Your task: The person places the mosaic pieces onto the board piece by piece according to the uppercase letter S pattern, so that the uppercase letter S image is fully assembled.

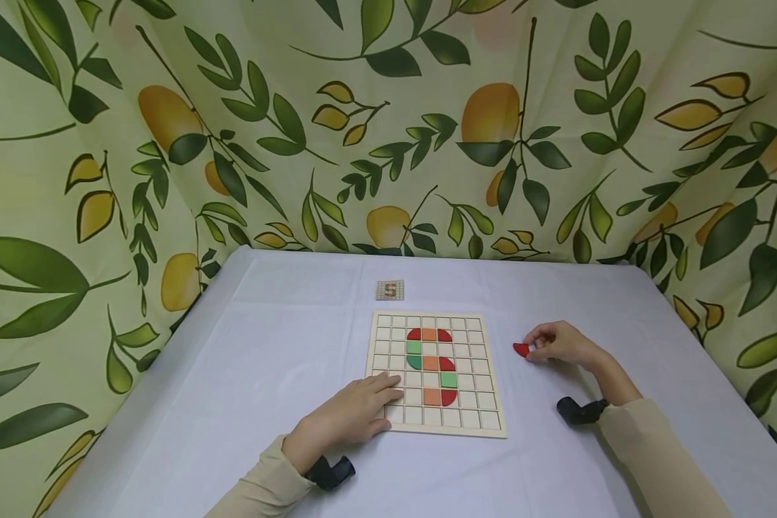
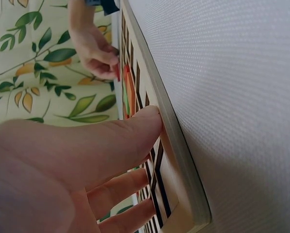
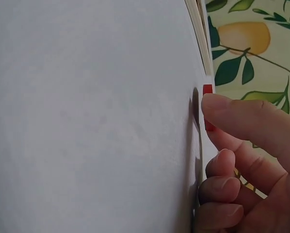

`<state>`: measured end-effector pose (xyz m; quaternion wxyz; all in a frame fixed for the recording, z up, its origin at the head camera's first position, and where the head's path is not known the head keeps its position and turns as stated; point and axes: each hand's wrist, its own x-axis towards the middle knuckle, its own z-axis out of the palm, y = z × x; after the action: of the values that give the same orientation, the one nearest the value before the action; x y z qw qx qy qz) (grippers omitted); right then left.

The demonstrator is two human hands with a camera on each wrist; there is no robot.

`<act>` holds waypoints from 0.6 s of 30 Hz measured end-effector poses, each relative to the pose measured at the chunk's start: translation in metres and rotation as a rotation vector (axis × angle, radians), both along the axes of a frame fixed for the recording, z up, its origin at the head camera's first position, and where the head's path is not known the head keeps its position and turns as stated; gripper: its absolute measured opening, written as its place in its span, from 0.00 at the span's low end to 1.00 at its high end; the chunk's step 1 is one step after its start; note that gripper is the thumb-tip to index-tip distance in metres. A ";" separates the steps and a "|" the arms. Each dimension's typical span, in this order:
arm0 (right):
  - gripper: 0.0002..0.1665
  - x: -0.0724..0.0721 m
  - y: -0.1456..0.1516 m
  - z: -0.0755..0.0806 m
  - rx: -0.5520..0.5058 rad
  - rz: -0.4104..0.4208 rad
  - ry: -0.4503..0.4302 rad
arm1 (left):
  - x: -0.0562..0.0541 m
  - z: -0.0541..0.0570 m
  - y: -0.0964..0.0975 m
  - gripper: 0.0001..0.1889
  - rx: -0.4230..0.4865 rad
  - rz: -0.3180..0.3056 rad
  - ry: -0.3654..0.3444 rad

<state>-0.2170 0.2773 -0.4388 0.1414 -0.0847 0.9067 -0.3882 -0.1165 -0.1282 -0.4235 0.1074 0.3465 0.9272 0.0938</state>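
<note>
A square wooden grid board (image 1: 482, 417) lies on the table, with red, orange and green tiles set in an S-like curve on it. My left hand (image 1: 346, 410) rests on the board's left side near the front corner, its fingers fairly straight; in the left wrist view the thumb (image 2: 135, 128) lies along the board's edge. To the right of the board, my right hand (image 1: 563, 344) pinches a red quarter-circle tile (image 1: 521, 350) between thumb and fingers. The right wrist view shows that tile edge-on, a little off the white cloth, partly hidden by the thumb.
A small card (image 1: 390, 290) with a grid and an S-like pattern lies behind the board. White cloth (image 1: 285, 324) covers the table. A leaf-and-fruit patterned curtain (image 1: 427, 144) hangs behind and at both sides. Each wrist carries a black device (image 1: 332, 473).
</note>
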 end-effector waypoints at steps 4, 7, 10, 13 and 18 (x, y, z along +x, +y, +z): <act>0.16 0.003 -0.003 0.002 -0.017 -0.006 0.005 | 0.000 0.000 0.000 0.25 -0.003 -0.002 0.007; 0.16 0.005 -0.005 0.003 -0.022 -0.011 0.007 | -0.001 0.001 0.001 0.25 -0.002 0.001 0.001; 0.17 0.006 -0.007 0.004 -0.025 -0.014 0.002 | 0.000 0.001 0.001 0.25 -0.007 0.007 -0.008; 0.17 0.007 -0.009 0.004 -0.031 -0.012 -0.005 | 0.000 0.001 0.002 0.25 -0.010 0.010 -0.013; 0.17 0.009 -0.012 0.002 -0.056 0.005 -0.005 | 0.000 0.001 0.002 0.27 -0.024 0.009 -0.005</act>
<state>-0.2076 0.2649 -0.4364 0.1422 -0.0901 0.8949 -0.4133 -0.1167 -0.1261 -0.4227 0.1134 0.3406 0.9296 0.0839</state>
